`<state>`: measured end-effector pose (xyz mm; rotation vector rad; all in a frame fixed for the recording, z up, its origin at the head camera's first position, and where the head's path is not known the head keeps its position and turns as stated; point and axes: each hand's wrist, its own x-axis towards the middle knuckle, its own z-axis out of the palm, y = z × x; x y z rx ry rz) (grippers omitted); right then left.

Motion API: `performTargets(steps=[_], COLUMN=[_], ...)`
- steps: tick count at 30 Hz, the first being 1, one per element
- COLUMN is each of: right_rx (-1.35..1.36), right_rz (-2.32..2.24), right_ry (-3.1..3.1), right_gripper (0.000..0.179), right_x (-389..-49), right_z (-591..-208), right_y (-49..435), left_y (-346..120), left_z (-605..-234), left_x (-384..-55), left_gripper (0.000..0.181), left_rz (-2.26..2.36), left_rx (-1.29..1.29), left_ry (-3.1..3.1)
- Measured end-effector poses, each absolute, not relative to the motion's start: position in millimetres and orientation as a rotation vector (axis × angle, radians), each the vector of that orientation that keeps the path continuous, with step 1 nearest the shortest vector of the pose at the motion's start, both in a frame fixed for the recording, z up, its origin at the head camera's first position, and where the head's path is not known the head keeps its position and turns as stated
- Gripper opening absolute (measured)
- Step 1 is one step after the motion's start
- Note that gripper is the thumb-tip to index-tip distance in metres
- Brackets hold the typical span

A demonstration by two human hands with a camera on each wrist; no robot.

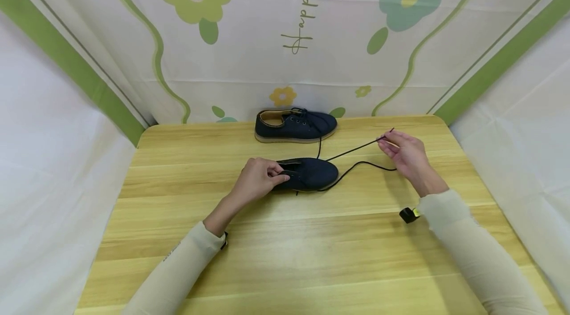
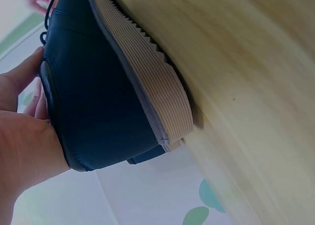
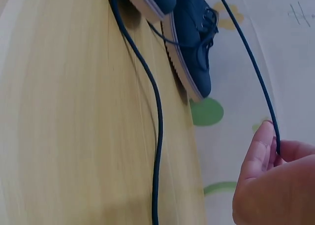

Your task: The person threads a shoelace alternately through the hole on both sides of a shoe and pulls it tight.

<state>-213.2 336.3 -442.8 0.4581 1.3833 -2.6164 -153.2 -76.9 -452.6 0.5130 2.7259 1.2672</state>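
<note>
A dark navy shoe (image 1: 318,172) sits upright on the table, toe pointing right. My left hand (image 1: 258,176) reaches over its heel end and pinches the edge of the lacing flap between thumb and fingers. In the left wrist view the shoe's heel and ribbed tan sole (image 2: 162,97) fill the middle. Off to the right, my right hand (image 1: 407,154) pinches a dark shoelace (image 1: 356,149) near its tip. That lace runs taut to the shoe. Another length of lace (image 3: 158,121) curves loosely over the tabletop below the right hand.
Behind it a matching shoe (image 1: 289,132), its lace tied, stands at the table's back edge, with one lace end trailing forward. The wooden table (image 1: 285,260) is bordered by a flower-printed curtain (image 1: 267,58) at the back and white fabric at both sides.
</note>
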Motion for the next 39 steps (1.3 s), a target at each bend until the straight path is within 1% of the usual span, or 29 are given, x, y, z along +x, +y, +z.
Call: performTargets(steps=[8, 16, 28, 35, 39], right_rx=[0.527, 0.659, 0.726, 0.672, 0.597], right_rz=[-2.627, -2.657, -2.712, -2.731, -2.749], right_ry=[1.388, 1.365, 1.391, 1.330, 1.318], right_gripper=[0.012, 0.012, 0.009, 0.011, 0.009], right_x=[-212, -210, -211, -212, -211], right_z=[-442, -442, -444, -439, -433], right_y=[361, 386, 397, 395, 390], left_y=[-77, -78, -78, -78, -77], left_z=[-454, -455, -455, -455, -454], left_x=[-153, -153, -154, -154, -154], left_gripper=[0.013, 0.014, 0.013, 0.013, 0.012], left_rz=[1.263, 1.251, 1.267, 1.265, 1.258], left_rx=[0.510, 0.535, 0.505, 0.522, 0.527], left_ry=[2.728, 2.755, 2.741, 2.747, 2.760])
